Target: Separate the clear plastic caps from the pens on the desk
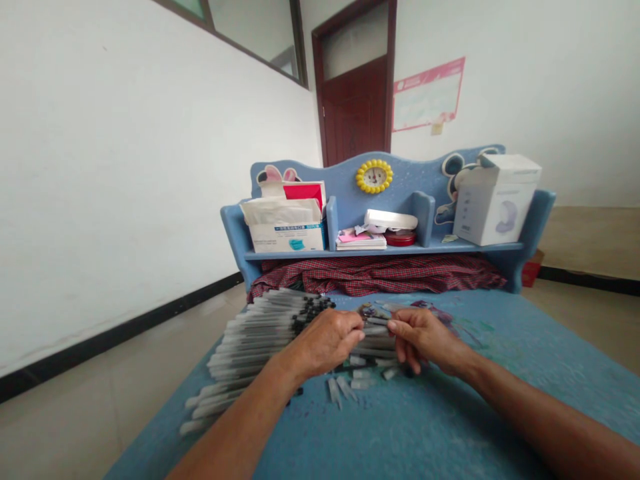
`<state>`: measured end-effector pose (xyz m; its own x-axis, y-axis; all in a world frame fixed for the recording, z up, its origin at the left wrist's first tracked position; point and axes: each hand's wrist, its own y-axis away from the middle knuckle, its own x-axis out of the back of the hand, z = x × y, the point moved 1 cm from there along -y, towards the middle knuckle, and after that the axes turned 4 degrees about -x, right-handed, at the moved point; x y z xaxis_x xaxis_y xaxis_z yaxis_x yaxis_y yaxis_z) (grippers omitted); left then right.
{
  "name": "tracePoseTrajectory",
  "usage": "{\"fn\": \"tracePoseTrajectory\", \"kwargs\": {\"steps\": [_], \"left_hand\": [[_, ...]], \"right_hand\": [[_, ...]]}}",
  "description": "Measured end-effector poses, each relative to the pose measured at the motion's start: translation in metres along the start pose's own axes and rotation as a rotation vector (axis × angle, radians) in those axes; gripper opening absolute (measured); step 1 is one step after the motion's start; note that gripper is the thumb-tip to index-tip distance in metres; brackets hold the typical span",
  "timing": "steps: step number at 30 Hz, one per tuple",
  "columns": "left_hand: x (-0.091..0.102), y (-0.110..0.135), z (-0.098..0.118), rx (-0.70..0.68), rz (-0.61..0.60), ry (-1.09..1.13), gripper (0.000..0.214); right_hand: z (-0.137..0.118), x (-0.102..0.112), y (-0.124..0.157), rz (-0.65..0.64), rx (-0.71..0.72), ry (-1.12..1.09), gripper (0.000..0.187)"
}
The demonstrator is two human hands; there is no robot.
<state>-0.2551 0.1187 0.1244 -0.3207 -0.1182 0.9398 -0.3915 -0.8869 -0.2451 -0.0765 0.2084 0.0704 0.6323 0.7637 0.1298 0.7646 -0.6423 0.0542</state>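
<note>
My left hand is closed, fingers curled and thumb pressed against them; what it pinches is hidden. Facing it, my right hand grips one end of a slim dark pen between thumb and fingers. The pen's other end reaches toward my left fingertips, and I cannot tell whether they touch it. Left of my hands lies a heap of clear pens with black ends. Under and between the hands are more clear pen barrels. Several short translucent caps lie loose on the blue table, nearer to me.
Behind the table's work surface, a folded plaid cloth lies below a blue shelf. The shelf bears a mask box, papers, a red round tin and a white carton. A yellow clock is on its backboard.
</note>
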Motion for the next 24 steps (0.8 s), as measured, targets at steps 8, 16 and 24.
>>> {"fn": "tracePoseTrajectory", "kwargs": {"steps": [8,16,24], "left_hand": [[0.014,0.002,-0.003,0.122,-0.093,0.029,0.023],[0.021,0.003,-0.004,0.176,-0.105,-0.023,0.020],[0.012,0.002,-0.002,0.143,-0.104,0.020,0.021]], "right_hand": [[-0.003,0.002,-0.001,0.003,0.064,-0.040,0.031],[0.003,-0.007,-0.009,0.135,0.044,0.186,0.019],[0.000,-0.009,-0.005,0.104,0.075,0.175,0.024]]}}
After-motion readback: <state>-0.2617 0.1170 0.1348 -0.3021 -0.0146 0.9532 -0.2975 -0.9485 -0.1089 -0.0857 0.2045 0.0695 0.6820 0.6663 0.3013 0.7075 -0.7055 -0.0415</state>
